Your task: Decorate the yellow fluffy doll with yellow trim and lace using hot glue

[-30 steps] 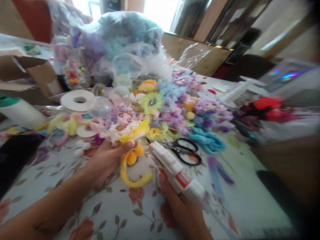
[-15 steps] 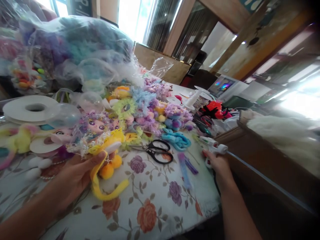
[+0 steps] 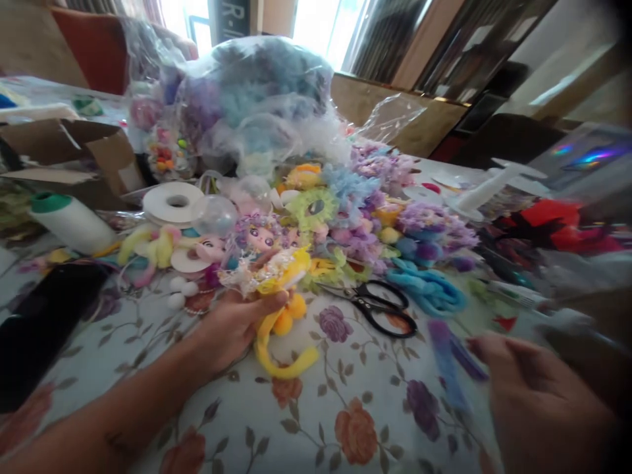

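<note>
Floral cloth covers the counter (image 3: 316, 421), crowded with fluffy trims, ribbon spools and a plastic bag of yarn-like stuff at the back. I hold a small yellow doll ornament (image 3: 276, 273) in my left hand (image 3: 237, 326), low over the cloth near the middle of the counter. My fingers (image 3: 269, 301) are clamped on its lacy body, thumb across the front, with pom-poms and a curl of yellow chenille cord (image 3: 279, 352) trailing below.

Judgement: light, soft, easily crushed. Lace and beads look fragile, and the cord is bendy, so best held by the firmer body, not the trim.

My right hand (image 3: 538, 401) hovers at the counter's near right edge, blurred. It looks empty with fingers loosely apart, though the blur leaves this uncertain. Black scissors (image 3: 378, 304) lie between both hands, and a purple strip (image 3: 447, 355) lies just beside the right.
</note>
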`<state>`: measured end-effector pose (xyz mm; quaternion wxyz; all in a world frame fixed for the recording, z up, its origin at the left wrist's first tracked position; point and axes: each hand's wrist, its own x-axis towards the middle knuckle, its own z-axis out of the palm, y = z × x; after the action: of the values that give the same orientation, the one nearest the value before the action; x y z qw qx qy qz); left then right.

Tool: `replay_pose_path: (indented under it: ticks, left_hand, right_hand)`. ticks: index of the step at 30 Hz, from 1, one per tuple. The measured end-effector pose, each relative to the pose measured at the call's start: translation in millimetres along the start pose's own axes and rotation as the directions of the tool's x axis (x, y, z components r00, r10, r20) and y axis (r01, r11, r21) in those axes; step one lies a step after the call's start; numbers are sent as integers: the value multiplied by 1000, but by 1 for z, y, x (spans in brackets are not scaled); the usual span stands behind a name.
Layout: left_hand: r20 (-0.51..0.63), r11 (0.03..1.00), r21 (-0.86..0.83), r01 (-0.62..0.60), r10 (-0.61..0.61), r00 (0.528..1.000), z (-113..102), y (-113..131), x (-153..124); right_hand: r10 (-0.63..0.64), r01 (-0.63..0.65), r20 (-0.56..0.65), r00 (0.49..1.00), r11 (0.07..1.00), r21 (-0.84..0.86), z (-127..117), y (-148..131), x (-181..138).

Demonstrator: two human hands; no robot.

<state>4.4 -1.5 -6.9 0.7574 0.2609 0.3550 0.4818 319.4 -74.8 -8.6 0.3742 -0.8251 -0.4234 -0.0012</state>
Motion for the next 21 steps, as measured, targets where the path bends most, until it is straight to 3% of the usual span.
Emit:
replay_pose_path:
  ticks: [1, 2, 4, 6, 8, 11, 14, 16, 21]
  left_hand:
    - [9, 1000, -5, -20, 20, 1000, -2, -1, 1]
    - [13, 999, -8, -34, 34, 999, -3, -2, 1]
    - [11, 998, -7, -59, 59, 998, -5, -4, 2]
    - [11, 997, 15, -78, 78, 997, -6, -5, 3]
    - [11, 991, 56, -118, 118, 993, -8, -6, 4]
    - [10, 959, 137, -247, 248, 969, -12, -7, 7]
    - [24, 921, 190, -340, 341, 940, -15, -9, 9]
    - [28, 930, 181, -320, 320, 947, -16, -10, 8]
    - [4, 971, 135, -198, 199, 980, -14, -11, 6]
  right_hand:
    - [-67, 66, 7, 998, 995, 72, 9, -26, -15]
    - [-171, 150, 111, 979, 973, 176, 19, -51, -28]
    - [-358, 235, 277, 892, 889, 394, 40, -95, -45]
    - [-429, 125, 431, 794, 808, 575, 57, -126, -54]
    - [-428, -126, 613, 664, 744, 656, 71, -144, -59]
    - [-379, -444, 757, 533, 636, 631, 84, -154, -67]
    - [-354, -637, 802, 481, 487, 598, 91, -154, -75]
    - [-360, -701, 817, 451, 424, 574, 94, -151, -79]
    - [-362, -763, 849, 384, 394, 513, 94, -142, -77]
